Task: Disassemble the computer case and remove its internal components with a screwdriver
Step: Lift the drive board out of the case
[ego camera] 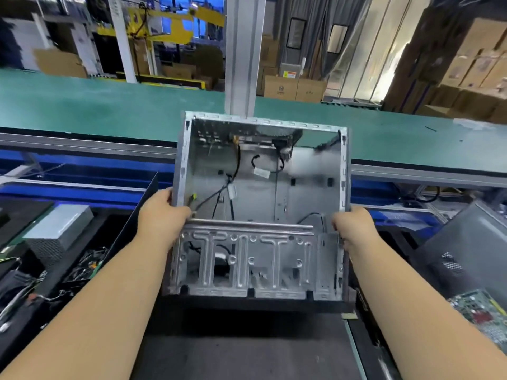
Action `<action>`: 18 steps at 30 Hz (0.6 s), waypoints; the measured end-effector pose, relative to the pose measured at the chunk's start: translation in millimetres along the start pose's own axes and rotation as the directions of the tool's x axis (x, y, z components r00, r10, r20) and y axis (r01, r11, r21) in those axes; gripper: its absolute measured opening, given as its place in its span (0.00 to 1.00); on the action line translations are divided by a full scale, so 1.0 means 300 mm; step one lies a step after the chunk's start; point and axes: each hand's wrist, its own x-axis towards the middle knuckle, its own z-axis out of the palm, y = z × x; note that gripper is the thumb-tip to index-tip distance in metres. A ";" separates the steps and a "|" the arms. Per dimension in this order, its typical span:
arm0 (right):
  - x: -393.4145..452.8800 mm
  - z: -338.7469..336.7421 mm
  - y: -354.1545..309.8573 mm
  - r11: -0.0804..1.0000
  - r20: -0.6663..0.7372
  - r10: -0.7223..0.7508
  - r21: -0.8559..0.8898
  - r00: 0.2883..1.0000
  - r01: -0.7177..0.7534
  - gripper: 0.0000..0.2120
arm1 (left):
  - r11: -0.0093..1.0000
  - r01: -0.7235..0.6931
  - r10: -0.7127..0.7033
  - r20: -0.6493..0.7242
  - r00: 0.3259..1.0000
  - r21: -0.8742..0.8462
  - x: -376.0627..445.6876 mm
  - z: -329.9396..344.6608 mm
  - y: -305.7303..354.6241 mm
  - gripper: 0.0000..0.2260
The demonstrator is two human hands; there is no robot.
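Note:
A bare metal computer case (301, 193) sits in front of me with its open side up, above a dark work mat (247, 344). Inside it lie loose black cables (216, 193) and a yellow-tipped cable near the far wall. A perforated drive-bay bracket (247, 264) forms its near part. My left hand (162, 215) grips the case's left edge. My right hand (354, 229) grips its right edge. No screwdriver is in view.
A silver power supply (59, 231) and tangled cables lie in a black bin at the left. A dark side panel (466, 242) and a green circuit board (482, 311) lie at the right. A green conveyor belt (109, 105) runs behind the case.

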 end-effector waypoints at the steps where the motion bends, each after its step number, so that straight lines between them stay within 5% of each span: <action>1: 0.005 0.013 0.006 0.997 -0.001 0.001 0.073 1.000 -0.001 0.10 | 0.999 -0.010 0.010 -0.015 1.000 -0.034 0.006 0.009 -0.001 0.18; 10: -0.015 0.064 0.091 0.955 0.018 -0.092 0.285 0.996 0.083 0.18 | 0.991 -0.053 0.049 -0.037 0.998 -0.120 -0.017 0.047 -0.086 0.27; 18: -0.118 0.037 0.170 0.979 0.013 -0.132 0.159 0.991 0.128 0.14 | 0.988 0.013 -0.009 0.026 1.000 -0.152 -0.105 0.030 -0.156 0.20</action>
